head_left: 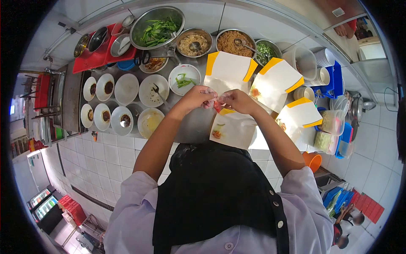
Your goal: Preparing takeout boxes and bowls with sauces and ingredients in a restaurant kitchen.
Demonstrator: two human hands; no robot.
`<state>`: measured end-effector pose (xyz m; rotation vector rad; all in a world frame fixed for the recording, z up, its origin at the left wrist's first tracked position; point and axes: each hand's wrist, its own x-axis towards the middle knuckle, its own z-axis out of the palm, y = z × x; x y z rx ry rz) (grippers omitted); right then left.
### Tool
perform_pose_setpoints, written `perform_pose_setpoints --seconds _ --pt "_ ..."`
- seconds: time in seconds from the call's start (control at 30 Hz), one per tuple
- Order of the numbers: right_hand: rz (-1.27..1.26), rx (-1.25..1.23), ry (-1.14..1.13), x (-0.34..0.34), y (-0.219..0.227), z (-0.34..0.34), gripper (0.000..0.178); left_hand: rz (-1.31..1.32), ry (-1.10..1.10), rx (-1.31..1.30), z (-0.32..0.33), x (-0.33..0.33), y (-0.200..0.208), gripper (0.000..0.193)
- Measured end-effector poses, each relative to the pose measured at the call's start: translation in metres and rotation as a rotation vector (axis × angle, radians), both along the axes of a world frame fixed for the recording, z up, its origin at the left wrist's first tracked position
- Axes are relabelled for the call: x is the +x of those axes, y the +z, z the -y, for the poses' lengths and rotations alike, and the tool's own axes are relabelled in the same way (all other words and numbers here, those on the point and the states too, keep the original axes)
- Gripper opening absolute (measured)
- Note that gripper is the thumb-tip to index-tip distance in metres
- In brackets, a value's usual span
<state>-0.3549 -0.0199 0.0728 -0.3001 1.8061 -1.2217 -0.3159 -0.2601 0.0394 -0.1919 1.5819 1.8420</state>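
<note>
In the head view, a small red item [218, 106] is held up between the two hands, above the steel counter [192, 127], right of its middle. It is pinched by the closed fingertips of both the left hand [204, 97] and the right hand [237, 100]; its exact kind cannot be told. Just below, at the near edge, an open white box [240, 130] is seen with an orange-red food piece [216, 134] inside. Three more yellow-flapped boxes [270, 86] are set behind and to the right. Left of the hands, green stalks [184, 80] are carried by a white plate [196, 73]. Toward the left end, white bowls [126, 89] are lined up in two rows. Along the far edge, leafy greens [158, 31] are held in a steel bowl [137, 31].
</note>
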Motion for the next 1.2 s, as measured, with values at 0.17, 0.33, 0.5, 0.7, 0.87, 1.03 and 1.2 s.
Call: perform_pose_setpoints --seconds 0.17,0.33,0.5,0.7,0.87,1.03,1.2 --pt "-0.187 0.120 0.079 0.002 -0.026 0.002 0.031 0.174 0.047 0.039 -0.003 -0.009 -0.015 0.025" --pt "0.245 -0.138 -0.312 0.002 -0.024 0.013 0.034 0.185 0.103 0.055 -0.005 -0.005 0.006 0.032" --pt "0.332 -0.258 -0.454 0.001 -0.015 0.012 0.027 0.178 0.236 0.312 -0.013 0.001 0.003 0.037" --pt "0.119 -0.193 -0.557 0.004 -0.005 0.011 0.031 0.002 0.200 0.126 -0.036 -0.002 0.015 0.040" --pt "0.079 -0.197 -0.760 0.000 0.012 0.002 0.032 -0.011 0.257 0.084 -0.050 -0.010 0.026 0.040" --pt "-0.399 0.044 -0.611 -0.032 -0.016 -0.070 0.044 0.045 0.270 0.156 -0.044 -0.009 0.025 0.040" --pt "-0.568 0.412 -0.516 -0.033 0.001 -0.119 0.041 -0.214 0.324 0.046 -0.036 0.008 0.059 0.029"
